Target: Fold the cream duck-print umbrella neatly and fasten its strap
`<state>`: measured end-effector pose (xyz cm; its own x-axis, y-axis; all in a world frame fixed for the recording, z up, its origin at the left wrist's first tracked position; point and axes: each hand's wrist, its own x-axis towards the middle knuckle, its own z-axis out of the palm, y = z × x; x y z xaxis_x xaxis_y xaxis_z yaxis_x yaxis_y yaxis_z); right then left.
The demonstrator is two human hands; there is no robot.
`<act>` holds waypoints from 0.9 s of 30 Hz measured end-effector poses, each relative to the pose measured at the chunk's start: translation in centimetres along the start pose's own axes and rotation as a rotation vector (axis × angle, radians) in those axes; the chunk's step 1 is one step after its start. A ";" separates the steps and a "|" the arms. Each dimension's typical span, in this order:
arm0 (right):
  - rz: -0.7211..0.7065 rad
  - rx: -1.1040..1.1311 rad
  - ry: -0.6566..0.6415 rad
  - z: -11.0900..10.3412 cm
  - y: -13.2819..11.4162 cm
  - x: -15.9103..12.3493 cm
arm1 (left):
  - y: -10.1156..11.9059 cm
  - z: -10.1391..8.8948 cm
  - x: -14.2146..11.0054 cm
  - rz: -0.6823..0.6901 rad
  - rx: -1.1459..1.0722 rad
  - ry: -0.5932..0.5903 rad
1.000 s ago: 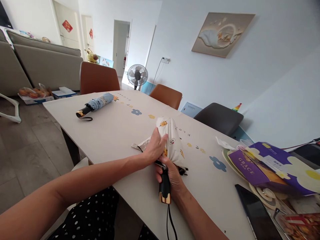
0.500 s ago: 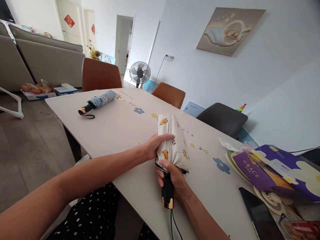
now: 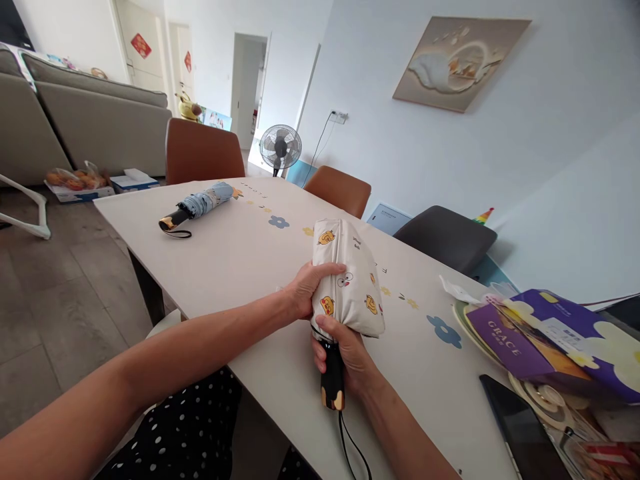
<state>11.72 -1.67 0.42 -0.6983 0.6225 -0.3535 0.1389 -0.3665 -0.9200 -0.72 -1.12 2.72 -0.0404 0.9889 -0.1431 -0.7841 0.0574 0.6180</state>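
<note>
The white umbrella (image 3: 356, 287) is held over the desk (image 3: 410, 387), close to its near edge, folded canopy toward the far edge and handle (image 3: 331, 380) toward the near one. The left hand (image 3: 304, 292) grips the canopy, thumb laid across the cloth; its other fingers are mostly hidden. The right hand (image 3: 353, 360) is closed around the top of the handle, thumb against the base of the canopy. A black strap (image 3: 356, 451) hangs from the handle's end. A blue umbrella (image 3: 209, 201) lies near the desk's left edge, its handle pointing toward the near left corner. At the right end are a purple box (image 3: 520, 341) and, nearer the near edge, a phone (image 3: 520, 427). A grey chair (image 3: 445, 237) stands at the far edge.
</note>
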 end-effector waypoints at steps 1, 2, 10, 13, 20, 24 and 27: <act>-0.004 0.014 -0.015 0.0 0.0 0.0 | 0.1 -0.1 0.1 0.000 0.012 0.006; -0.012 0.023 -0.029 0.0 0.1 0.0 | 0.2 -0.3 0.1 0.015 0.026 0.013; 0.093 0.036 -0.067 0.4 0.5 -0.1 | 2.2 -1.5 1.0 0.048 0.016 -0.019; 0.096 0.050 -0.101 0.3 0.8 0.0 | 2.9 -1.8 1.3 0.066 0.012 0.005; 0.119 -0.010 -0.145 0.3 0.7 0.0 | 4.5 -2.4 1.7 0.230 -0.021 0.121; 0.131 -0.017 -0.143 0.7 0.5 -0.2 | 5.8 -3.4 2.3 0.305 -0.058 0.241; 0.131 0.007 -0.117 1.0 0.4 -0.3 | 6.7 -4.4 3.0 0.446 -0.029 0.338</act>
<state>11.28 -2.70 0.34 -0.7519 0.4843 -0.4473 0.2290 -0.4444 -0.8661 -8.83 1.58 3.00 -0.5649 0.8171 -0.1156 -0.6619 -0.3650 0.6547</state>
